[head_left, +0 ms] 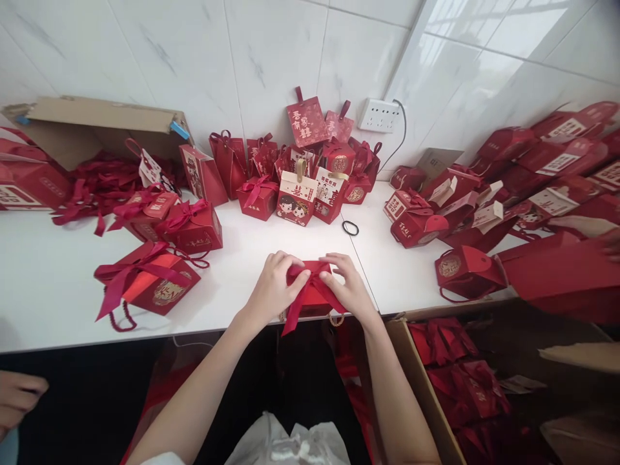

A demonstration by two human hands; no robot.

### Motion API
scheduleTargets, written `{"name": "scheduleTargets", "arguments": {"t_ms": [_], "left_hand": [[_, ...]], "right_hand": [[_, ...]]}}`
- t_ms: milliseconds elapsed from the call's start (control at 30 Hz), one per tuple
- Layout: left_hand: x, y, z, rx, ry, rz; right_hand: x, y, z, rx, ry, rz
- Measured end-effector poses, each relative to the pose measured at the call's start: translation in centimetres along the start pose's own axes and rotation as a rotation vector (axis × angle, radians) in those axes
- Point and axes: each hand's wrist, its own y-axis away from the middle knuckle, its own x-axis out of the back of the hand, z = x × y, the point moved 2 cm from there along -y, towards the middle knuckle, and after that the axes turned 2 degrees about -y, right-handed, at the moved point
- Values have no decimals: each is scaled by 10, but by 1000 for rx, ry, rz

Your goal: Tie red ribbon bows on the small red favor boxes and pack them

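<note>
At the front edge of the white table, a red gift box (316,309) stands between my hands, with a twisted gold cord at its side. A dark red ribbon (293,312) lies across its top, its loose tails hanging down the front. My left hand (277,284) is closed, thumb and fingers pinching the ribbon on the left of its crossing. On the other side my right hand (347,287) pinches the ribbon too, thumb close to the knot. The fingers hide part of the box top and the knot's exact shape.
Ribbon-tied boxes (154,279) stand at left, before a cardboard box (109,126) of ribbons. Several gift boxes (296,197) line the wall below a power strip (382,116). More boxes pile up at right above a carton (420,387). Another person's hand (19,397) shows at lower left.
</note>
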Motion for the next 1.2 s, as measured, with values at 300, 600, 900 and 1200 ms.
{"name": "scheduleTargets", "arguments": {"t_ms": [300,600,900,1200], "left_hand": [[-2,21,3,247,30,125],[-8,17,6,328,160,85],[-16,22,-2,261,374,180],[-16,23,-4,123,245,180]], "right_hand": [[-18,11,0,-170,-143,188],[-12,23,-26,-102,47,240],[-18,23,-5,-399,-479,341],[-13,26,7,-419,-495,357]]}}
